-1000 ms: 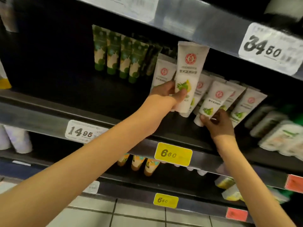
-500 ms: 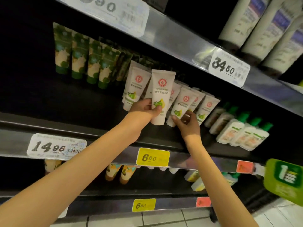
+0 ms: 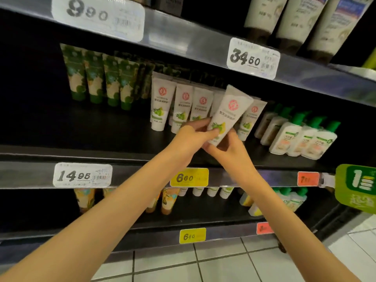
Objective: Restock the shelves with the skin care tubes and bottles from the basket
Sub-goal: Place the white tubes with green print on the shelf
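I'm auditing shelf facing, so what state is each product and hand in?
white tube: tilted, held by both hands.
left hand: grips the white tube.
right hand: holds its lower end.
shelved white tubes: standing cap-down, rowed.
green tubes: standing cap-down.
green-capped bottles: caps on, caps up.

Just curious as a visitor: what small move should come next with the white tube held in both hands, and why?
Probably straighten the white tube and set it cap-down on the shelf among the matching tubes. The left hand and right hand hold it tilted in front of that row.
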A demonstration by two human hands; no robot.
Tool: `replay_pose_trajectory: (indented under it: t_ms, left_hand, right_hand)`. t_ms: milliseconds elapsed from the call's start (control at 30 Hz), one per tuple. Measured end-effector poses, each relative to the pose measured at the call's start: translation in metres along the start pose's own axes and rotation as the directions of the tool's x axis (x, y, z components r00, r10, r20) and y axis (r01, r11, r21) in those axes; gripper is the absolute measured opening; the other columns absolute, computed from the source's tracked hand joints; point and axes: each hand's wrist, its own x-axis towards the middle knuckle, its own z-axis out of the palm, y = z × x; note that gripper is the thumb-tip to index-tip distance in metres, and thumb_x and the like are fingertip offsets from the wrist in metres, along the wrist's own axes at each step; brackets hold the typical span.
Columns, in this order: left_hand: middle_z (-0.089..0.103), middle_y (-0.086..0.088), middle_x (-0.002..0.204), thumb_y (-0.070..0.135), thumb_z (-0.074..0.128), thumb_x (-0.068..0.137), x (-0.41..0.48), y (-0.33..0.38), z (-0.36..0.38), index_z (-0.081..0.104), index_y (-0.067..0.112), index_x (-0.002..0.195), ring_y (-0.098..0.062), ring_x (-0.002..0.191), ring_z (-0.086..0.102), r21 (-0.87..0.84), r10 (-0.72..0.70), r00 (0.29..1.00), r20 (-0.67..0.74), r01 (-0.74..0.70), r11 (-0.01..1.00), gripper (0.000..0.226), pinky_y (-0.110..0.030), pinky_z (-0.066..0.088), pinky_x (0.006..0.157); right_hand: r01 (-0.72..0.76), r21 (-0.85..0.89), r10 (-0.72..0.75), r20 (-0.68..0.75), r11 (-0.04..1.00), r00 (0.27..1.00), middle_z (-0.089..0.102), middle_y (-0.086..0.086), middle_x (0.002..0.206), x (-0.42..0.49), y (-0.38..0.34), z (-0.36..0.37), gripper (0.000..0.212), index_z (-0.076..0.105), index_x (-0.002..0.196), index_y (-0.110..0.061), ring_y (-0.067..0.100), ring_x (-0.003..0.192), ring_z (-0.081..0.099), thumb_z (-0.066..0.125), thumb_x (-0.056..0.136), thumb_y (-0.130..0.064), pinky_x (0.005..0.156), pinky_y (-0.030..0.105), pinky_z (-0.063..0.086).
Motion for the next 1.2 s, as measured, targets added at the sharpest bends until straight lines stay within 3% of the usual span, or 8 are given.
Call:
replay_pose_trajectory:
  t_ms: [133,267,400,667,833,933,1067,1200]
  left_hand:
    - [0.054,-0.011,0.133,0.002,0.048,0.091,-0.001,-0.002,0.004,0.049,0.003,0.131,-0.017,0.126,0.047,0.036,0.004,1.0,0.003,-0.004,0.999,0.039,-0.021,0.035,0.102]
    - [0.055,-0.012,0.131,0.001,0.049,0.091,-0.001,0.001,0.003,0.053,0.002,0.126,-0.018,0.125,0.048,0.008,-0.002,0.999,-0.045,0.003,1.0,0.036,-0.022,0.034,0.102]
    - [0.055,-0.013,0.13,0.0,0.049,0.09,0.0,0.002,0.001,0.055,0.002,0.124,-0.02,0.124,0.049,-0.009,0.004,0.998,-0.065,-0.005,1.0,0.034,-0.026,0.037,0.104]
    - [0.056,-0.01,0.13,0.001,0.047,0.091,0.002,-0.007,-0.001,0.057,0.007,0.121,-0.02,0.123,0.049,-0.018,-0.011,0.997,-0.073,0.01,1.0,0.032,-0.028,0.038,0.104]
    - [0.058,-0.009,0.127,0.002,0.046,0.091,0.005,-0.012,-0.009,0.057,0.008,0.12,-0.017,0.12,0.052,0.027,-0.012,0.994,-0.109,0.015,1.0,0.031,-0.025,0.039,0.1]
    - [0.059,-0.009,0.123,0.001,0.047,0.091,0.004,-0.008,-0.012,0.058,0.007,0.119,-0.017,0.118,0.054,0.06,0.019,0.989,-0.147,-0.01,0.998,0.031,-0.026,0.041,0.101]
    - [0.066,0.003,0.11,0.004,0.045,0.093,-0.018,0.006,-0.035,0.059,0.013,0.114,-0.007,0.109,0.06,0.117,0.101,0.977,-0.186,-0.08,0.99,0.027,-0.019,0.048,0.092]
    - [0.071,0.008,0.105,0.012,0.05,0.091,-0.087,0.028,-0.085,0.065,0.024,0.105,0.0,0.101,0.064,0.416,0.038,0.96,-0.279,0.085,0.905,0.024,-0.016,0.049,0.09]
  right_hand:
    - [-0.098,-0.015,0.095,-0.122,0.995,0.988,0.061,-0.007,0.117,0.009,0.012,-0.022,0.047,0.049,0.125,-0.017,0.002,0.104,0.057,0.069,0.082,-0.022,0.084,0.018,0.046]
    - [-0.302,-0.131,0.257,-0.281,0.944,0.925,0.057,0.01,0.127,0.031,0.036,-0.042,0.047,0.049,0.125,-0.007,0.022,0.116,0.053,0.068,0.082,-0.013,0.086,0.024,0.039]
    - [-0.345,-0.321,0.268,-0.261,0.882,0.927,0.057,0.013,0.128,0.048,0.05,-0.044,0.048,0.051,0.124,-0.006,0.029,0.117,0.052,0.07,0.081,-0.017,0.086,0.027,0.039]
    - [-0.325,-0.352,0.243,-0.256,0.878,0.935,0.055,0.01,0.132,0.054,0.056,-0.04,0.055,0.049,0.128,-0.008,0.028,0.12,0.051,0.072,0.079,-0.021,0.093,0.03,0.04]
    - [-0.34,-0.14,0.244,-0.454,0.93,0.857,0.058,0.014,0.12,0.04,0.049,-0.038,0.049,0.048,0.122,-0.005,0.025,0.11,0.055,0.069,0.082,-0.024,0.081,0.019,0.038]
    - [-0.157,0.017,0.138,-0.566,0.988,0.813,0.06,0.002,0.097,0.015,0.031,-0.018,0.027,0.053,0.11,-0.006,-0.004,0.084,0.056,0.059,0.09,-0.024,0.063,0.002,0.035]
    - [0.107,0.152,-0.046,-0.362,0.983,0.931,0.055,-0.015,0.082,-0.014,-0.005,0.028,0.002,0.055,0.094,-0.019,-0.013,0.074,0.052,0.053,0.093,-0.02,0.066,0.002,0.039]
    - [0.057,0.358,-0.086,0.063,0.932,0.994,0.059,-0.01,0.083,-0.034,-0.038,0.086,0.007,0.059,0.094,-0.02,-0.001,0.078,0.055,0.056,0.089,-0.025,0.069,0.01,0.045]
